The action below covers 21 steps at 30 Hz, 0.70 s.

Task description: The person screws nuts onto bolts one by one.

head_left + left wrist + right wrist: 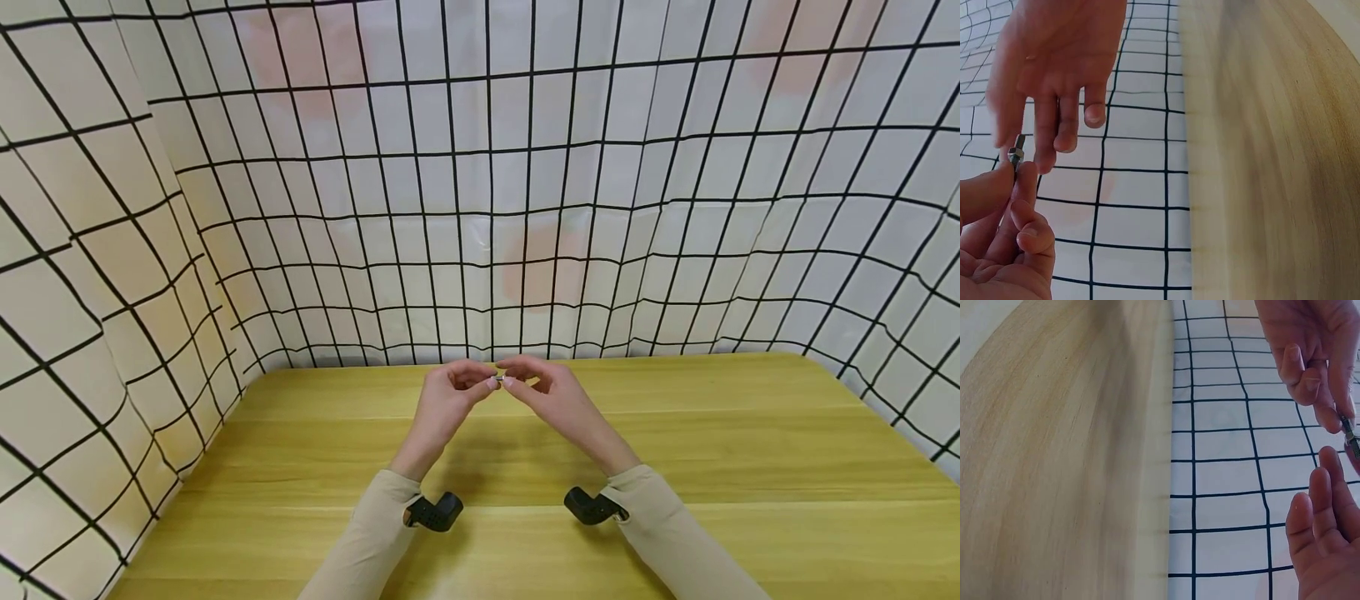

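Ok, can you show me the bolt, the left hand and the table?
Bolt (1016, 152): left wrist view, on its wide middle part.
Left hand (448, 402): head view, on the back of it.
Table (750, 467): head view, on its bare wooden top.

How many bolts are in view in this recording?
1: the bolt, pinched between the thumb and finger of the left hand, close beside the right hand. Any others inside the hands would be hidden.
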Motion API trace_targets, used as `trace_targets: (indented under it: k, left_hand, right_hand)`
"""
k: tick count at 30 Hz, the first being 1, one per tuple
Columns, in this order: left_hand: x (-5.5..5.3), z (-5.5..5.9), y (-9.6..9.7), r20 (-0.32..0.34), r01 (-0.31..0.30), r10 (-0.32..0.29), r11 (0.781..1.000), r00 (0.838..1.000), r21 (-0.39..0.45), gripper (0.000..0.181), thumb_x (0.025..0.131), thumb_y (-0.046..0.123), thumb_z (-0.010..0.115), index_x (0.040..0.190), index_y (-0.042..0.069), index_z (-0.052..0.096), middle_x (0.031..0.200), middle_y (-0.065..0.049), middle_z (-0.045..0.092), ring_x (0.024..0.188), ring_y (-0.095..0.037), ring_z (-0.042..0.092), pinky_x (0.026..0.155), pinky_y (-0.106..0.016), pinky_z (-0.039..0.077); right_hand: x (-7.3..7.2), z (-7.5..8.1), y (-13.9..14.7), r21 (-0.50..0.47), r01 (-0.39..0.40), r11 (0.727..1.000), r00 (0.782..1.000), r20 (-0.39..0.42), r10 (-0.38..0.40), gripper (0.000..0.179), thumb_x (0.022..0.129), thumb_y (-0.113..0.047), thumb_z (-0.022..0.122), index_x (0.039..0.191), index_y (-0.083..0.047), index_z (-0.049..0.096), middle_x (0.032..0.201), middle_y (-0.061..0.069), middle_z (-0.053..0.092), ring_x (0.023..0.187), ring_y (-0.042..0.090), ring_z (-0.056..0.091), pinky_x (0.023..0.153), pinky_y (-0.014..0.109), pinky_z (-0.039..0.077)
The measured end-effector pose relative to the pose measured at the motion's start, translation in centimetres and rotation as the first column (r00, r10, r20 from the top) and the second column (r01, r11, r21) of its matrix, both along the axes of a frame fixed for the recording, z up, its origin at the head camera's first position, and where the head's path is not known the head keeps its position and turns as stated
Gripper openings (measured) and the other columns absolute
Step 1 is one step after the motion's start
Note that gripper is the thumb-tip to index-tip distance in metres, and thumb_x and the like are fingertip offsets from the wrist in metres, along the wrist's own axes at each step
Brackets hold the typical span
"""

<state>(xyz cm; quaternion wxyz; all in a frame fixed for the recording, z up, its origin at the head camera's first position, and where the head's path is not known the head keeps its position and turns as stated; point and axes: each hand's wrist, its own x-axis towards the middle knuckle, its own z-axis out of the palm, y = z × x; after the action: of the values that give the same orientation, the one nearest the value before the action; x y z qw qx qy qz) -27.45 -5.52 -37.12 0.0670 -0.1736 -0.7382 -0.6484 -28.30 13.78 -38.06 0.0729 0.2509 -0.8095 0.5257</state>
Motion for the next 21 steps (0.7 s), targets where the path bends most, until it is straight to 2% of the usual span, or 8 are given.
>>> trace_targets:
  k: [4,7,13,18,21]
  left_hand:
    - [-0.07,-0.07,-0.05,0.002,-0.015,0.015,1.000,1.000,-0.008,0.010,0.090,0.009,0.073,0.100,0.006,0.074,0.090,-0.005,0.071,0.084,-0.019,0.066,0.078,-0.034,0.053]
    - [-0.10,-0.15,-0.07,0.003,-0.018,0.018,1.000,1.000,-0.011,0.010,0.090,0.010,0.073,0.099,0.005,0.074,0.090,-0.005,0.071,0.083,-0.018,0.066,0.078,-0.034,0.053]
    - [-0.03,-0.15,-0.05,-0.002,0.001,-0.001,1.000,1.000,0.000,0.013,0.090,0.011,0.073,0.101,0.003,0.074,0.094,-0.011,0.071,0.089,-0.027,0.066,0.081,-0.035,0.053]
    - [-0.03,-0.11,-0.01,-0.001,0.003,-0.003,1.000,1.000,-0.008,0.011,0.090,0.009,0.073,0.099,0.004,0.074,0.091,-0.008,0.071,0.086,-0.023,0.067,0.080,-0.034,0.053]
    - [-0.04,-0.09,0.00,-0.003,0.001,-0.002,1.000,1.000,-0.013,0.010,0.090,0.008,0.073,0.099,0.004,0.074,0.090,-0.006,0.071,0.087,-0.026,0.067,0.079,-0.033,0.053]
  right_hand:
    - [0.00,0.07,-0.03,-0.003,-0.014,1.000,0.999,-0.046,0.014,0.026,0.095,-0.019,0.068,0.121,-0.021,0.065,0.109,-0.003,0.067,0.094,0.018,0.059,0.075,0.039,0.050]
    - [-0.06,0.00,-0.04,-0.001,-0.018,1.000,0.998,-0.062,0.017,0.023,0.095,-0.014,0.068,0.116,-0.020,0.065,0.106,-0.003,0.067,0.093,0.018,0.059,0.076,0.039,0.050]
    - [-0.16,-0.12,0.04,-0.009,-0.034,0.999,0.998,-0.062,0.034,0.012,0.096,-0.019,0.067,0.108,-0.019,0.067,0.102,-0.002,0.068,0.096,0.019,0.060,0.077,0.040,0.052]
    - [-0.08,0.04,0.10,0.011,-0.021,1.000,0.998,-0.061,0.021,0.012,0.097,-0.022,0.066,0.108,-0.019,0.068,0.101,0.001,0.068,0.094,0.018,0.060,0.075,0.038,0.052]
    - [-0.04,0.10,0.10,0.033,-0.002,0.999,0.998,-0.063,0.004,0.012,0.097,-0.024,0.066,0.108,-0.020,0.068,0.101,0.004,0.069,0.092,0.017,0.059,0.072,0.037,0.050]
